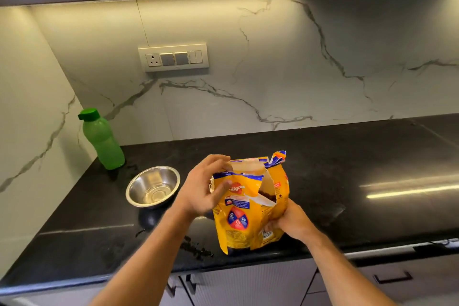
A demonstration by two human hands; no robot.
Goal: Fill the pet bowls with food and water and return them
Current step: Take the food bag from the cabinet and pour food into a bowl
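While both hands (248, 201) grip the torn food bag (248, 211), its contents (dark) barely show.

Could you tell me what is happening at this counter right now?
A person holds a yellow pet food bag upright on the black counter. The left hand pinches the torn top, and the right hand grips its lower side. Left of it stands a steel bowl, with no food in it, and behind that a capped green bottle.
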